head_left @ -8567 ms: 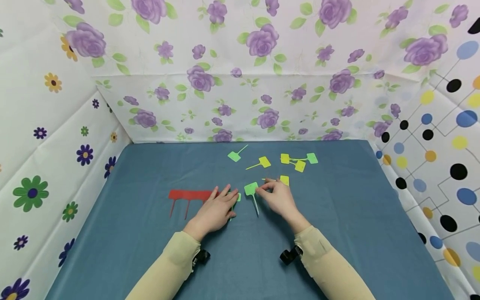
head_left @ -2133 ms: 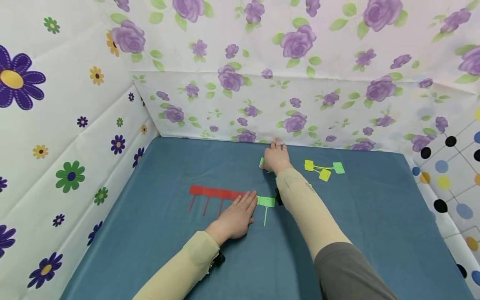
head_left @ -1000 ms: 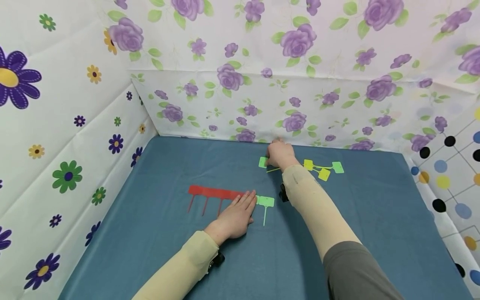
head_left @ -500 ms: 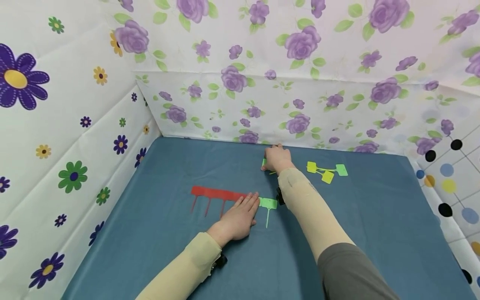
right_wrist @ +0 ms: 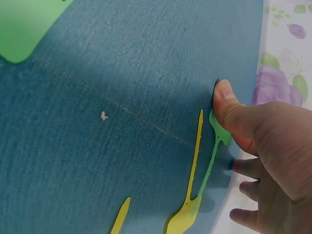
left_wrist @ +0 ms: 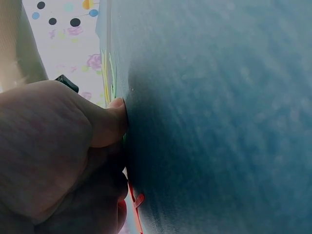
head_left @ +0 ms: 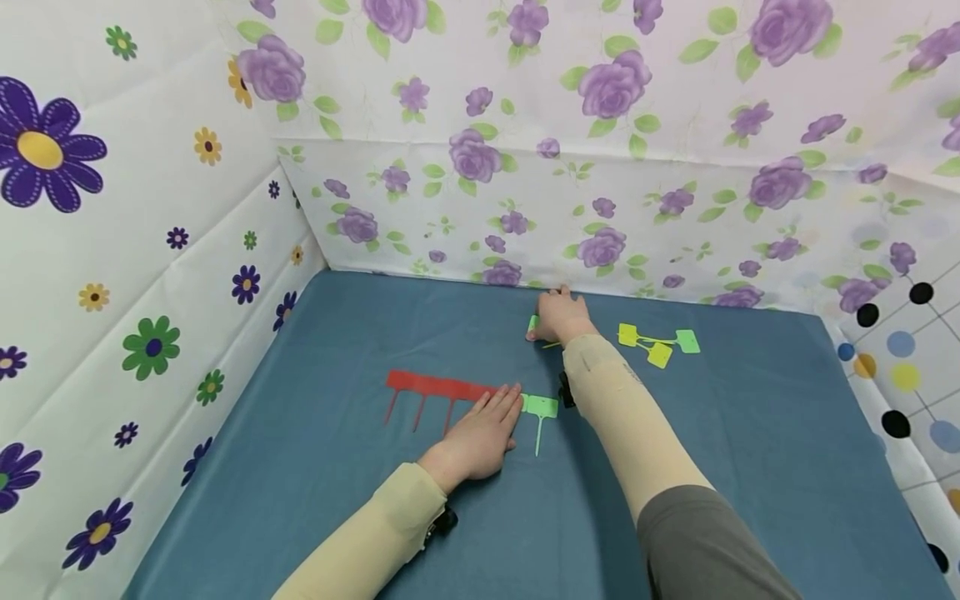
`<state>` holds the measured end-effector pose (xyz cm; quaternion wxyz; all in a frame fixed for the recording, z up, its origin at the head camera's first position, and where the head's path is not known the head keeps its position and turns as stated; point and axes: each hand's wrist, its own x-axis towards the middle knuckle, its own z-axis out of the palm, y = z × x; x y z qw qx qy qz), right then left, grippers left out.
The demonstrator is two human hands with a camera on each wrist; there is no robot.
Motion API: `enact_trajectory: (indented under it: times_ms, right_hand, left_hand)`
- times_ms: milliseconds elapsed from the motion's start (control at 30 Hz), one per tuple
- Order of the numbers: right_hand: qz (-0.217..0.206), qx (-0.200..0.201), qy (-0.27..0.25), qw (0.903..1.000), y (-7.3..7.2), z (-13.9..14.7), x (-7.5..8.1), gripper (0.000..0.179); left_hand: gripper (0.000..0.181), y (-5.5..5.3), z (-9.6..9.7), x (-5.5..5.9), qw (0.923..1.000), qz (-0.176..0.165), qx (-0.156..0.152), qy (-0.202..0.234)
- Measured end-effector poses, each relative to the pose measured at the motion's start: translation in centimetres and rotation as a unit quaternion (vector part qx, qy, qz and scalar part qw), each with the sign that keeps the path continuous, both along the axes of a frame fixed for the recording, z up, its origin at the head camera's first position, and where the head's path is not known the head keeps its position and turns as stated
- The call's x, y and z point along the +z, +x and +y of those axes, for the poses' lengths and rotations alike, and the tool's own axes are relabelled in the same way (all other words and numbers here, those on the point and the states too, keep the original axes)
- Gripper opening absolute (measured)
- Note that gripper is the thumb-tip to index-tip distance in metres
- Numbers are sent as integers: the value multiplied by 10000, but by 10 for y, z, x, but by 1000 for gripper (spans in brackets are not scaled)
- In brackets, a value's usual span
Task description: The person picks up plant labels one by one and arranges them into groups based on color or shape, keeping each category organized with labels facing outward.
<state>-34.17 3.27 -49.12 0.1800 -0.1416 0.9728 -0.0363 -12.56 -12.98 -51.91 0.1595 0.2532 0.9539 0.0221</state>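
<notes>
My left hand (head_left: pixel 476 433) rests with fingers extended over a row of T-shaped plant labels. The row's red labels (head_left: pixel 427 384) show to its left, stems pointing toward me. At the right end lies a green label (head_left: pixel 542 406); the part under the hand is hidden. At the back edge, my right hand (head_left: pixel 564 315) is at another green label (head_left: pixel 533 323). In the right wrist view, thumb and index finger pinch that label's head (right_wrist: pixel 220 127). Its stem crosses a yellow label (right_wrist: pixel 184 217) lying on the cloth.
Farther right lie two yellow labels (head_left: pixel 627 334) and a green label (head_left: pixel 687 341), stems overlapping. The blue cloth (head_left: pixel 300 500) is bounded behind by a floral sheet (head_left: pixel 420 200) close to my right fingertips. Patterned sheets stand at both sides.
Since the oldest frame, my right hand has moved from beside the row to the back labels, and a green label now ends the row. My left hand has stayed on the row.
</notes>
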Motion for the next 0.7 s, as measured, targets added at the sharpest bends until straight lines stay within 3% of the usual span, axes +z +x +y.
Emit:
enact_trajectory:
  times_ms: [233,500,700]
  right_hand:
    - [28,-34,-87,10000,-4,2,-4,72]
    - [381,156,-25,9991,2,1,2,73]
    - [363,219,-50,9991,-4,3,8,46]
  left_hand:
    - [67,0,1,1,10000,6,12,-7]
    - [66,1,1,2,10000,-20,8,5]
    - [66,0,0,1,9999,-82,30,80]
